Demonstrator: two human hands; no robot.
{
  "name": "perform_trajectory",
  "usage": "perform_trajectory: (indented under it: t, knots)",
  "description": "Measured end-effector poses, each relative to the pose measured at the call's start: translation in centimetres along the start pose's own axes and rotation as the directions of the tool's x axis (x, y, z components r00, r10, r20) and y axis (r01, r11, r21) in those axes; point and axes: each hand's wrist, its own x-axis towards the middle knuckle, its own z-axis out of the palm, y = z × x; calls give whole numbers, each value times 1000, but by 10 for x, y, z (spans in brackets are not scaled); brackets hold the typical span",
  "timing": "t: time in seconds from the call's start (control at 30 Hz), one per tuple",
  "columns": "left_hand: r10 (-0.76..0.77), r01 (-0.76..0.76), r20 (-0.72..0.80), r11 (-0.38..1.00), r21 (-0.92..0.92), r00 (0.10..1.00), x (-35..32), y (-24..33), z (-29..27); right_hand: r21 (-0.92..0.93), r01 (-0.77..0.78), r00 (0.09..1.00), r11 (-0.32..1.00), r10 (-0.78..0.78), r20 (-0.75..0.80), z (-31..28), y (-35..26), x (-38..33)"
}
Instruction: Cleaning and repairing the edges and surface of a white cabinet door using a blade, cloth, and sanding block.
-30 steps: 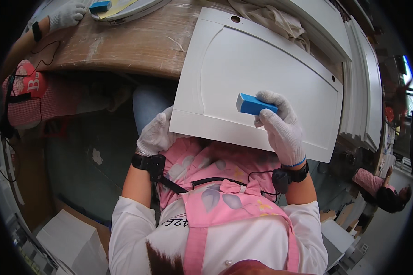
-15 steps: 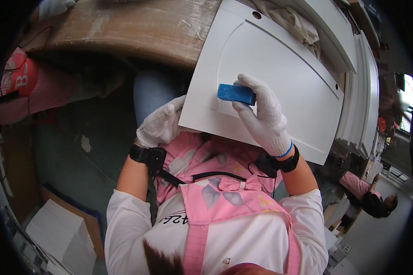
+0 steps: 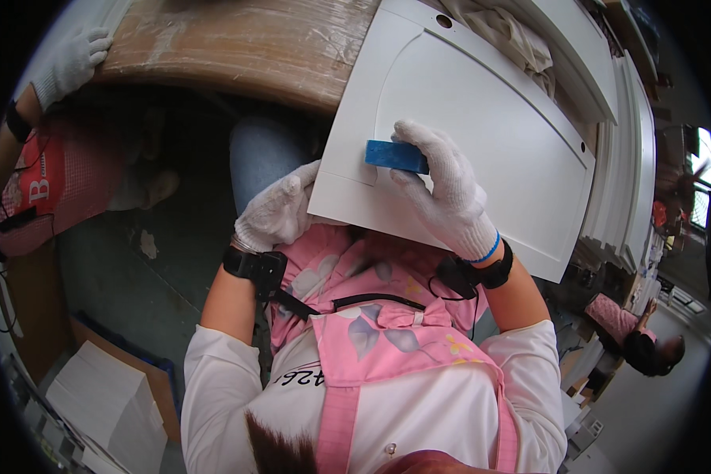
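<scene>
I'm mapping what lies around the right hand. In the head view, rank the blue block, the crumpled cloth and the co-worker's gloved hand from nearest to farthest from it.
From the right hand:
1. Blue block, under its fingertips.
2. Crumpled cloth, up on the panel's far end.
3. Co-worker's gloved hand, far left at the table edge.

A wooden surface (image 3: 245, 47) wrapped in clear film runs across the top of the frame. In the upper left, another person's gloved hand (image 3: 71, 63) rests on its edge, above a red checked apron (image 3: 63, 182). A crumpled beige cloth (image 3: 505, 35) lies at the upper middle, beside a stack of white panels (image 3: 624, 150) along the right. White boxes (image 3: 107, 403) sit at the lower left on the grey floor (image 3: 126, 268). A person in pink (image 3: 632, 332) crouches at the lower right.
</scene>
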Motion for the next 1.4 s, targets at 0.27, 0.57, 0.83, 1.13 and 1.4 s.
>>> perform_trajectory:
  t: [0.27, 0.57, 0.83, 1.13, 1.4]
  knots:
    - [29, -29, 3, 997, 68, 1000, 1, -3, 0, -15, 24, 999, 1000, -25, -30, 2, 3, -1]
    - [14, -15, 15, 997, 75, 1000, 1, 0, 2, -25, 25, 1000, 999, -25, 14, -1, 2, -4]
    - [-46, 47, -45, 999, 5, 998, 2, 3, 8, -40, 18, 1000, 999, -18, -1, -2, -2, -3]
    - [-17, 18, -21, 999, 46, 1000, 0, 1, 6, 25, 33, 997, 999, -31, -77, 3, 5, -6]
    - [-24, 23, -30, 999, -29, 999, 0, 3, 11, 20, 4, 1000, 1000, -4, -5, -1, -1, -19]
